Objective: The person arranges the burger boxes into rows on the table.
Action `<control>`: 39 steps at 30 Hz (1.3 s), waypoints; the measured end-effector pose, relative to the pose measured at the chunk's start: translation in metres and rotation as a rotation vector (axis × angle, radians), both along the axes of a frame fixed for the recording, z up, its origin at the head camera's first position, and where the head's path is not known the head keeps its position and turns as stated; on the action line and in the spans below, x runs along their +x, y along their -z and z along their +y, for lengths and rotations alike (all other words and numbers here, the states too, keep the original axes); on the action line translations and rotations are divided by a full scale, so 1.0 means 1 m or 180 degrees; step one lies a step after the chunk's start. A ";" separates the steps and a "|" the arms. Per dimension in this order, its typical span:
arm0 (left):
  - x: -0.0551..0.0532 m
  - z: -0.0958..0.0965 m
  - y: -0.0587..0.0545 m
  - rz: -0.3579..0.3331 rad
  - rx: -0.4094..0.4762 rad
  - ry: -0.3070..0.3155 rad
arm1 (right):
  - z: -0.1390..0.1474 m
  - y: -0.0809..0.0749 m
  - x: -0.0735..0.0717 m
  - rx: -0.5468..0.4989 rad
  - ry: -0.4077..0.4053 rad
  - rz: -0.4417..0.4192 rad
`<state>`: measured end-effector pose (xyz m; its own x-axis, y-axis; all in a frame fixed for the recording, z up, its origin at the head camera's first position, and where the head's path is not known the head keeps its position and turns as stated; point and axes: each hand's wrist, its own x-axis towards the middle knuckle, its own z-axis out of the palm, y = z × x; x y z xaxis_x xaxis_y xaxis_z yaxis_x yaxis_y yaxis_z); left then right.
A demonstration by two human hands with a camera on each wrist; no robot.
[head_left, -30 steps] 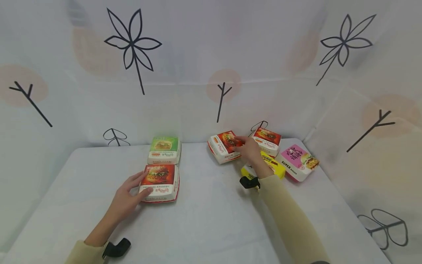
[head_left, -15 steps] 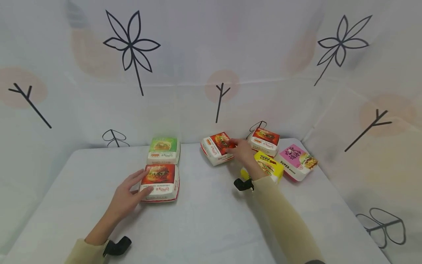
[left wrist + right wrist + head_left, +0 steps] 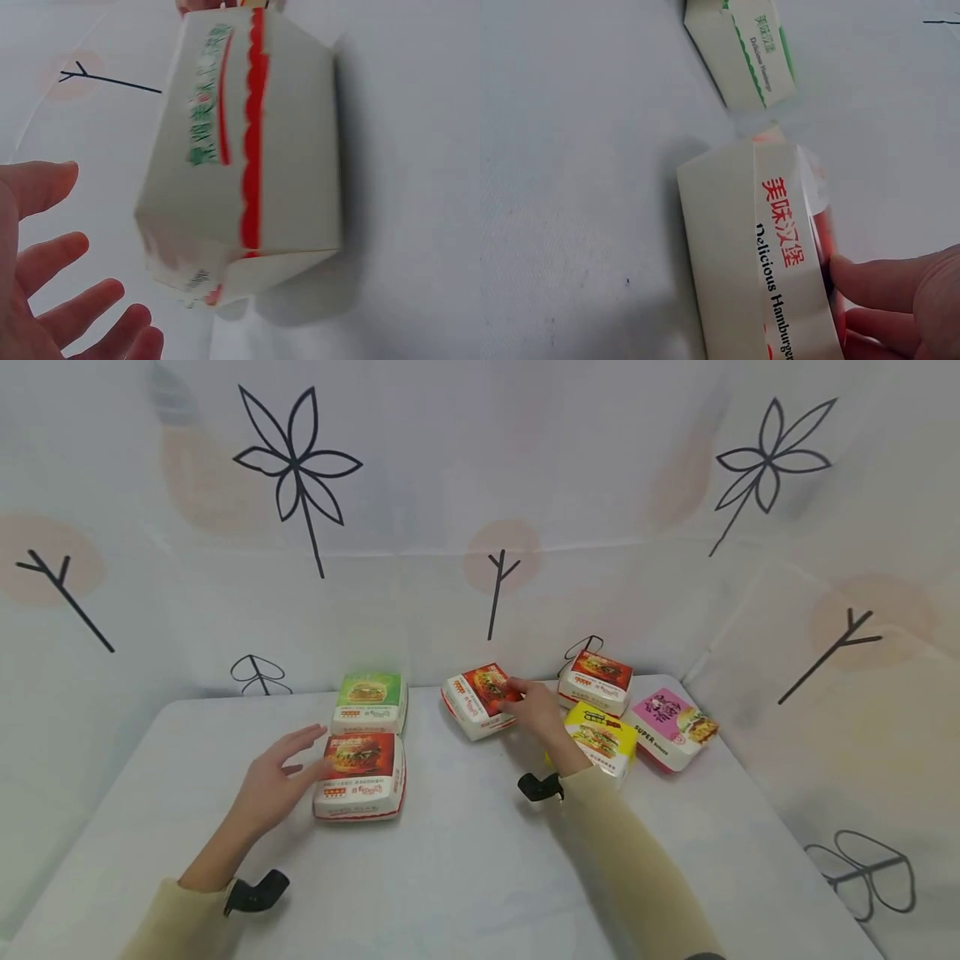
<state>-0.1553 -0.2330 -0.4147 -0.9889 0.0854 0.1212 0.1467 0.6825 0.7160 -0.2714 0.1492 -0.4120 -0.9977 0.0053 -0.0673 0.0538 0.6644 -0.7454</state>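
On the white table, a red-and-white hamburger box (image 3: 483,697) sits near the back middle. My right hand (image 3: 536,710) rests its thumb and fingertips on the right part of this box's lid; in the right wrist view the thumb lies along the lid's edge. Further left, a second red-topped hamburger box (image 3: 358,783) stands directly in front of a green-topped box (image 3: 367,703). My left hand (image 3: 272,785) hovers at the left of that front box, fingers spread. The left wrist view shows a gap between those fingers and the box's side (image 3: 217,135).
To the right, behind my right forearm, are a third red-topped box (image 3: 596,683), a yellow-topped box (image 3: 600,735) and a pink-topped box (image 3: 671,727), close together. A white cloth (image 3: 420,610) with plant drawings hangs behind the table and along its right side.
My right hand has slid the red-topped box leftward, towards the green one, baring more of the yellow box. My left hand has let go of the front box and drawn back left.
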 end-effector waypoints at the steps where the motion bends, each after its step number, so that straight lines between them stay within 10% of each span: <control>1: -0.003 0.000 -0.003 -0.0006 0.0008 0.0013 | -0.001 0.001 0.000 0.0006 -0.0013 0.0014; 13: -0.059 0.009 -0.033 -0.0294 0.0157 0.0516 | -0.007 0.005 0.000 -0.0137 -0.0015 -0.0043; 26: -0.125 0.061 -0.032 -0.0460 0.0329 0.1177 | -0.008 0.006 0.002 -0.0292 -0.0057 -0.0087; 39: -0.157 0.118 -0.029 -0.0630 0.0222 0.1319 | -0.007 0.009 0.002 -0.0441 -0.0083 -0.0081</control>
